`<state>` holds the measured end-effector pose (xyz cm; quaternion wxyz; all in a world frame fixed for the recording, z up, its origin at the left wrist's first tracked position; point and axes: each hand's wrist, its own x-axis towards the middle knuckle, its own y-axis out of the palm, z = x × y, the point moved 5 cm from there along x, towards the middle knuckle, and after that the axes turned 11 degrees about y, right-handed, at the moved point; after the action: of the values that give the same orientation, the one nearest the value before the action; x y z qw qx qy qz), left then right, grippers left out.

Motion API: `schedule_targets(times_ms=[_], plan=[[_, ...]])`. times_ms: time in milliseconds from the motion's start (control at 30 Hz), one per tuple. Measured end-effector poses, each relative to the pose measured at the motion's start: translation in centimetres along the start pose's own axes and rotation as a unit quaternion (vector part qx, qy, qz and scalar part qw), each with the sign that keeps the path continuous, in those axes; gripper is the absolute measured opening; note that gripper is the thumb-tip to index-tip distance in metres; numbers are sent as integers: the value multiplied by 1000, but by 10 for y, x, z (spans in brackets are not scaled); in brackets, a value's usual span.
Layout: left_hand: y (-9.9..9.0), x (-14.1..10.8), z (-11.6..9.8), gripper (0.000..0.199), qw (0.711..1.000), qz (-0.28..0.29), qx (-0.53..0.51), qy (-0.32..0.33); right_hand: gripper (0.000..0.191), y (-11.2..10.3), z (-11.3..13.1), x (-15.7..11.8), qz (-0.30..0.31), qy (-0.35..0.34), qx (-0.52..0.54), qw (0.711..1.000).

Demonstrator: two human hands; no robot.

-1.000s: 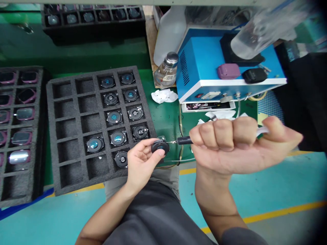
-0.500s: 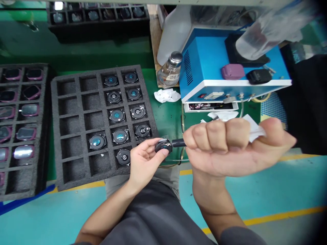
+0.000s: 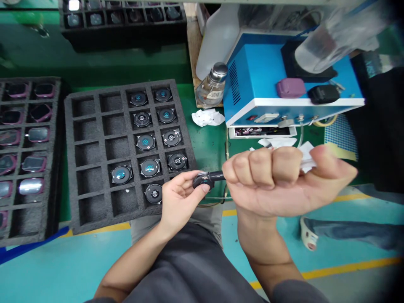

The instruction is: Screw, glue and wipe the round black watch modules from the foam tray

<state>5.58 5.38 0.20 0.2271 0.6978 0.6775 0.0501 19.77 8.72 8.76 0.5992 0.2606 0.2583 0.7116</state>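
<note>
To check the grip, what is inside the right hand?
The right hand grips a black cylindrical tool; its front end shows, at the round watch. The gripped part is covered.

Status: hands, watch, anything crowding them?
Left hand: pinching round watch. Right hand: fisted around black tool, tool's end at watch's right edge. Foam tray close beside left hand.

The watch (image 3: pixel 198 181) in the left hand (image 3: pixel 179 200) is showing a glossy, dark, glass-like face. The tool (image 3: pixel 216 176) in the right hand (image 3: pixel 277 181) is looking smooth and plastic. Left of the left hand, a foam tray (image 3: pixel 115 149) is presenting a rough, matt surface. Beyond both hands, crumpled paper (image 3: pixel 207 118) is looking matt, while a clear bottle (image 3: pixel 208 91) is wearing a gleaming metal cap (image 3: pixel 219 72).
</note>
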Motion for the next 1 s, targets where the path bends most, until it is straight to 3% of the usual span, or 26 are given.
schedule_targets(times_ms=[100,233,400,600,800,1000], plan=[[0,0,0,33,1000,0,3,1,63,2,0,0,14,-10,-1,1000],[-1,0,0,33,1000,2,3,3,65,1,-2,0,-26,16,-6,1000],[-1,0,0,34,1000,2,8,2,61,5,-1,3,50,-20,-13,998],[-1,0,0,33,1000,1,3,4,60,4,-4,4,63,-17,-5,998],[0,0,0,31,1000,-1,-6,3,63,0,-1,2,17,-15,-15,1000],[-1,0,-1,33,1000,-4,11,0,63,-6,6,2,19,-24,-20,999]])
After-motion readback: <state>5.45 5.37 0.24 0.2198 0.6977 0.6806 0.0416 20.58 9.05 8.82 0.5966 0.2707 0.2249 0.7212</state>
